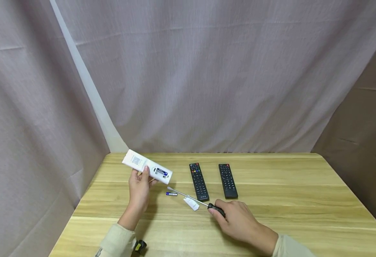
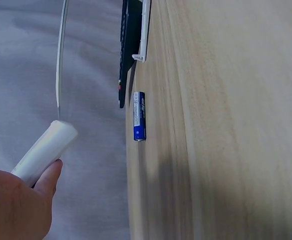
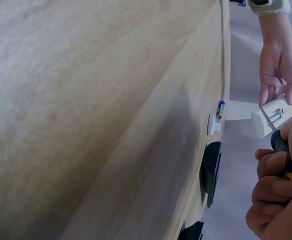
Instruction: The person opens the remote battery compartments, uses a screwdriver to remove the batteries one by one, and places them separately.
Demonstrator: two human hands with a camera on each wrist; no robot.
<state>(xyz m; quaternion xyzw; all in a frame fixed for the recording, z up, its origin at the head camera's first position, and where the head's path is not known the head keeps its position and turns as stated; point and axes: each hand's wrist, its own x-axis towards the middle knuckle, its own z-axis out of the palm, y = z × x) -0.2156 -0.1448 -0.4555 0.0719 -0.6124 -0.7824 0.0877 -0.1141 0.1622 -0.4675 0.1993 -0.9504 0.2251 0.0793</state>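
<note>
My left hand (image 1: 139, 189) holds a white remote control (image 1: 143, 165) above the table, thumb across its back. The battery compartment lies uncovered, with one blue battery (image 1: 161, 172) inside. In my right hand (image 1: 239, 219) is a screwdriver (image 1: 217, 210), gripped by its dark handle. Its long metal shaft (image 2: 60, 60) reaches to the remote's near end; whether the tip touches cannot be made out. A loose blue-and-white battery (image 2: 139, 116) lies on the wood below the remote. Beside it rests a small white battery cover (image 1: 191, 203), under the shaft in the head view.
Two black remotes lie buttons up on the wooden table (image 1: 287, 200): one remote (image 1: 199, 181) near the cover, the other remote (image 1: 228, 180) farther right. Grey curtains (image 1: 207, 89) hang behind the table and at its sides. A black-and-yellow object (image 1: 140, 246) shows by my left sleeve.
</note>
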